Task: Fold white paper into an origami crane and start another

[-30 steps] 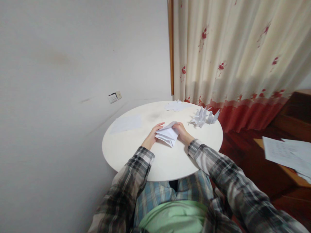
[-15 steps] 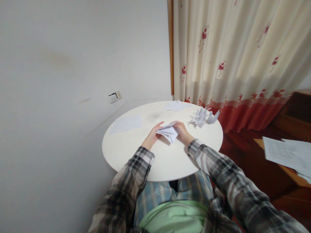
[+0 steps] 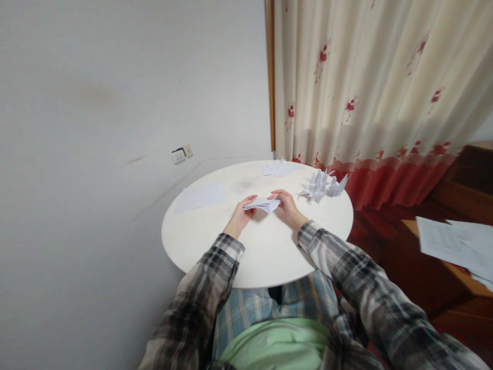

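Observation:
A partly folded piece of white paper [image 3: 262,204] is held just above the round white table [image 3: 215,241], near its middle. My left hand [image 3: 242,213] pinches the paper's left end. My right hand [image 3: 285,204] grips its right end, fingers curled over the edge. The paper now lies nearly flat and edge-on to the camera, so its folds are hard to make out.
A flat white sheet [image 3: 200,196] lies at the table's left. Several folded paper figures [image 3: 322,186] sit at the right rim, more paper pieces [image 3: 278,167] at the far edge. A curtain [image 3: 365,92] hangs behind. Loose sheets [image 3: 454,241] rest on wooden furniture to the right.
The folded paper was tilted up showing a broad layered face; both hands have turned it down to lie flatter and moved slightly away from me.

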### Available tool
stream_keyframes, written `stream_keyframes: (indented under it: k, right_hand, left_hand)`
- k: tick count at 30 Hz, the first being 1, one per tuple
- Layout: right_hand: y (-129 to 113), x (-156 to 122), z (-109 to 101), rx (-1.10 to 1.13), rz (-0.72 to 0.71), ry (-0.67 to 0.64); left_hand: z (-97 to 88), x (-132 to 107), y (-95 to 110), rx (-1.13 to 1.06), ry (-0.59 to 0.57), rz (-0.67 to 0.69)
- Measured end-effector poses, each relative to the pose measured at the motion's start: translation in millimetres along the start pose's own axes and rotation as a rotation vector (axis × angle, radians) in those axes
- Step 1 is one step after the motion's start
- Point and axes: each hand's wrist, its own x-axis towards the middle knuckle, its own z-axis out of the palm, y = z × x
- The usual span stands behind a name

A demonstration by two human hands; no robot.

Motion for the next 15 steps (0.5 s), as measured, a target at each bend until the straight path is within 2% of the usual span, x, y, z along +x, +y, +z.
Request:
stream_keyframes:
  k: [7, 15]
  right_hand:
    - [2.0, 2.4, -1.8, 0.062, -0.020, -0.030]
    - [0.7, 3.1, 0.5, -0.014, -0.022, 0.082]
  left_hand:
    - [5.3, -4.1, 2.1, 0.035, 0.044, 0.013]
    - [8.8, -4.5, 2.6, 0.055, 0.079, 0.003]
